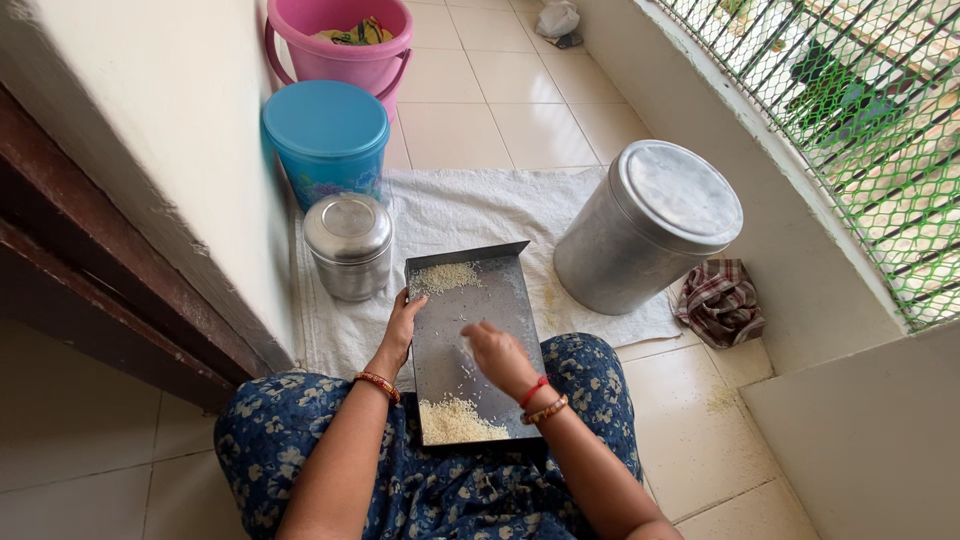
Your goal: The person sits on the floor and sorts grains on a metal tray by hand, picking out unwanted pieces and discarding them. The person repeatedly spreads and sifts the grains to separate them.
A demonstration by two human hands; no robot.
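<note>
A dark metal winnowing tray point(490, 300) rests on my lap, over blue flowered cloth. One heap of white rice point(446, 276) lies at the tray's far end and another heap of rice point(458, 421) at its near end. My left hand point(400, 330) grips the tray's left edge. My right hand point(497, 354) hovers over the middle of the tray, fingers loosely curled and blurred, touching scattered grains. Both wrists wear red and gold bangles.
A white cloth point(470, 205) is spread on the tiled floor. On it stand a small steel canister point(349, 245) and a large lidded metal drum point(650, 225). A blue lidded bucket point(327, 140) and pink bucket point(340, 40) stand beyond. A checked rag point(720, 300) lies right, by the meshed wall.
</note>
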